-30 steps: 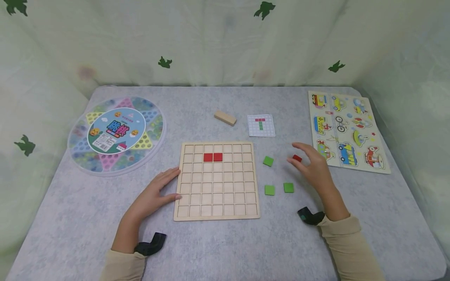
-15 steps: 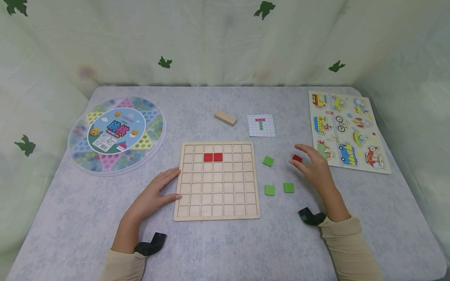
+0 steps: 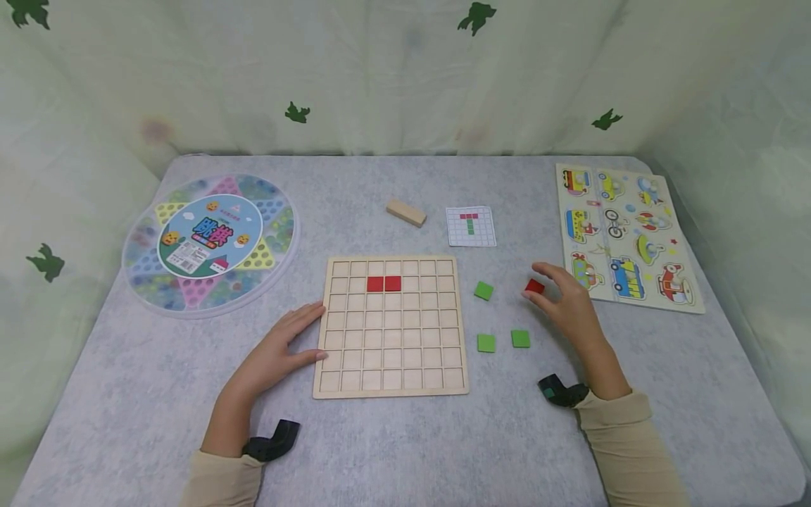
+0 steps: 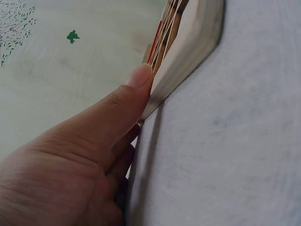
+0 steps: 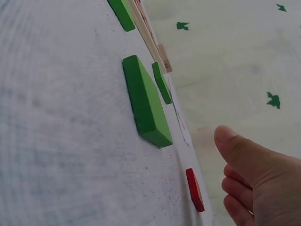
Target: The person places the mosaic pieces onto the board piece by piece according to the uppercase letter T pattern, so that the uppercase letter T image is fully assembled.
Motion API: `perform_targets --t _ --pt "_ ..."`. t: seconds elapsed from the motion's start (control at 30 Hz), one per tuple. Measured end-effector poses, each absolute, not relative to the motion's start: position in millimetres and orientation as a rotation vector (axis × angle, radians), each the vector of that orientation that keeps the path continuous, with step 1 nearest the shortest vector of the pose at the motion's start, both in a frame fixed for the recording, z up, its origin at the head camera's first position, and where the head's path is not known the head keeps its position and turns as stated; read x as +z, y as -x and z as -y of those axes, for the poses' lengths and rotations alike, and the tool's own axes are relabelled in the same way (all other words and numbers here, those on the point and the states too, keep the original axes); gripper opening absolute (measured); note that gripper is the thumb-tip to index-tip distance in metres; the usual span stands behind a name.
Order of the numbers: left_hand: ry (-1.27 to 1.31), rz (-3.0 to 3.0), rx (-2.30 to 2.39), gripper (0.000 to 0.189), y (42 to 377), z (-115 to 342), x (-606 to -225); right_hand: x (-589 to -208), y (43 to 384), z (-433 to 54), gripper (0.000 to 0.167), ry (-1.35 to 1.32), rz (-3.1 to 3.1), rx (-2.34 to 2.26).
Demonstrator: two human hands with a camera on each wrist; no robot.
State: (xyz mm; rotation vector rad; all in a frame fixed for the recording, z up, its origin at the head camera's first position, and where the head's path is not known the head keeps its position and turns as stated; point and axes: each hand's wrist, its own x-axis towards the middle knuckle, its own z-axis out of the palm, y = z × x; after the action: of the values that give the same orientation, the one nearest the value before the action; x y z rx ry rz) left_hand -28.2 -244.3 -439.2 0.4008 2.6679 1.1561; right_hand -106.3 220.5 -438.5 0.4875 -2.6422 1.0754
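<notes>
A wooden grid board (image 3: 402,359) lies flat in the middle of the table, with two red square tiles (image 3: 384,284) side by side near its top. Along the board's left edge my left hand (image 3: 279,352) rests, thumb and fingertips touching it; in the left wrist view the thumb (image 4: 108,113) lies against the board's rim (image 4: 176,66). My right hand (image 3: 564,299) hovers around a single red tile (image 3: 535,286), thumb and index finger spread apart. The right wrist view shows that red tile (image 5: 194,190) on the table, away from the hand (image 5: 261,172).
Green tiles (image 3: 484,291) lie between the board and my right hand. Behind them are a pattern card (image 3: 470,239) with a red and green T and a wooden block (image 3: 405,212). A round Chinese checkers set (image 3: 209,236) stands left, a vehicle peg puzzle (image 3: 627,239) right.
My right hand has shifted slightly to the right and down around the red tile, bringing the thumb to its left edge. The left hand and board stay put.
</notes>
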Motion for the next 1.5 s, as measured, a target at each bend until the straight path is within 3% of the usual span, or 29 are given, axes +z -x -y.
perform_targets --t 0.57,1.23,1.5 --pt "-0.398 -2.66 1.151 0.077 28 244 -438 -449 108 -224 0.053 -0.374 2.821 1.05" --pt "-0.427 -2.67 1.161 0.075 28 245 -439 -445 108 -224 0.033 -0.27 2.979 0.997" --pt "-0.422 -2.671 1.157 0.075 28 245 -439 -440 104 -223 0.035 -0.28 2.903 1.051"
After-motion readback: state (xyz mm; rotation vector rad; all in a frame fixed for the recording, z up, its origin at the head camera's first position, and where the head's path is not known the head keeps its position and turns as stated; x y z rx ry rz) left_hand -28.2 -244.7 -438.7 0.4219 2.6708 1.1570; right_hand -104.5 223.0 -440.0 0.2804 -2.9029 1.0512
